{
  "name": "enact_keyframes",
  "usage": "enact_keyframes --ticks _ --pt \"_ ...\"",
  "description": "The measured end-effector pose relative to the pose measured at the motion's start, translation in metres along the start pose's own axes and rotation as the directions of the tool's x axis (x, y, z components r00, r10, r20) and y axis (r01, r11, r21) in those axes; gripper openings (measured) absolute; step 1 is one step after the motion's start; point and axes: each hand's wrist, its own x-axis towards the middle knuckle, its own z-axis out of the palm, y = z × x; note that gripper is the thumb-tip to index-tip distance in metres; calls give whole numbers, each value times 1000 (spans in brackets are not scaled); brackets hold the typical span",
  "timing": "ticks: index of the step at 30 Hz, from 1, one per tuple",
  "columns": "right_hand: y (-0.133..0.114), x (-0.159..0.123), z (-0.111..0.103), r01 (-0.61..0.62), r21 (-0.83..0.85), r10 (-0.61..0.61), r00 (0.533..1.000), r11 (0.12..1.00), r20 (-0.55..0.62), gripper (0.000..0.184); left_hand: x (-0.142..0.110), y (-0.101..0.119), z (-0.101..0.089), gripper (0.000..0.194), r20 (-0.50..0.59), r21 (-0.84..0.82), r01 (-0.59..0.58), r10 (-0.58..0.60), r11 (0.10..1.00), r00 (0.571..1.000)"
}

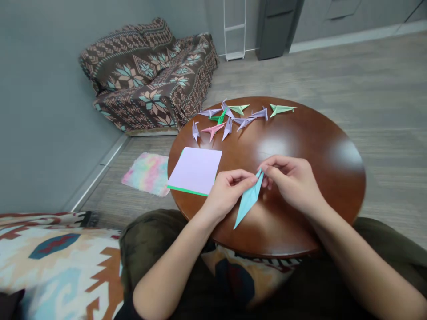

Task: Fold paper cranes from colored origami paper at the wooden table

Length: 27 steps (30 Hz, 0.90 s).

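A light blue sheet of folded origami paper, shaped like a long narrow diamond, is held above the near part of the round table. My left hand pinches its upper left edge between thumb and fingers. At the upper tip, my right hand grips the paper with thumb and index finger. A slit shows near that tip; the fingers partly cover it. To the left of my left hand lies a stack of square paper, lilac on top with a green edge below.
Several folded paper cranes, lilac, green and pink, stand along the far left of the brown table. Beyond are a sofa with a patterned cover and a fluffy pastel mat on the floor.
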Motion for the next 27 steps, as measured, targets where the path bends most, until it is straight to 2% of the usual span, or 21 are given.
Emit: enact_keyframes --ticks 3,6,9,11,14,19,23,27 --pt "2 0 2 19 -7 -19 1000 1000 6 16 0 -1 -1 29 -12 -17 14 -15 1000 1000" --pt "3 -1 2 44 54 -46 998 998 38 15 2 -2 -4 33 -79 -62 -3 -2 998 997" --pt "2 -3 2 71 67 -78 991 995 109 28 4 -1 -5 37 -123 -122 -26 11 992 992" --pt "1 -5 1 107 -14 -105 987 994 125 19 4 0 -6 37 -123 -147 -28 9 989 992" --pt "1 -7 0 138 -117 -129 989 984 78 5 4 1 -5 37 -116 -158 -31 13 987 993" --pt "3 -7 3 138 -147 -137 990 979 18 7 4 -2 -3 40 -97 -148 -16 1 989 995" --pt "3 -9 3 180 -222 -182 983 958 14 9 3 -3 -1 38 -96 -112 -30 19 993 995" --pt "3 -11 4 175 -223 -179 984 959 5 9 3 -4 0 36 -114 -65 -39 32 997 993"
